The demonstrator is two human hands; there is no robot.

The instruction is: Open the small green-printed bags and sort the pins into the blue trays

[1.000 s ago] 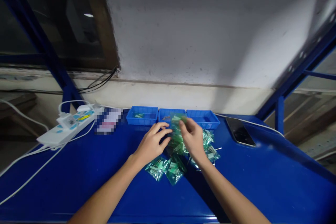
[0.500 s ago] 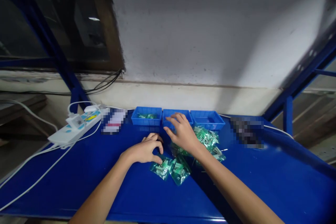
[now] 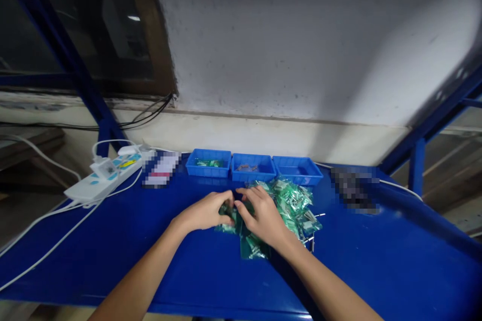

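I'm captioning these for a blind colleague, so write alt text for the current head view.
Two bare hands, left and right, work at small green plastic packets heaped on a blue table. Three blue bins stand in a row behind, near a white power strip.

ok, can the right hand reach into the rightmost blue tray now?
Likely yes: the right hand is close, the rightmost tray is open-topped, and only low green bags lie between.

A blue table (image 3: 181, 266) carries three blue trays (image 3: 296, 178), green packets (image 3: 291, 200) and a white power strip (image 3: 88, 185).
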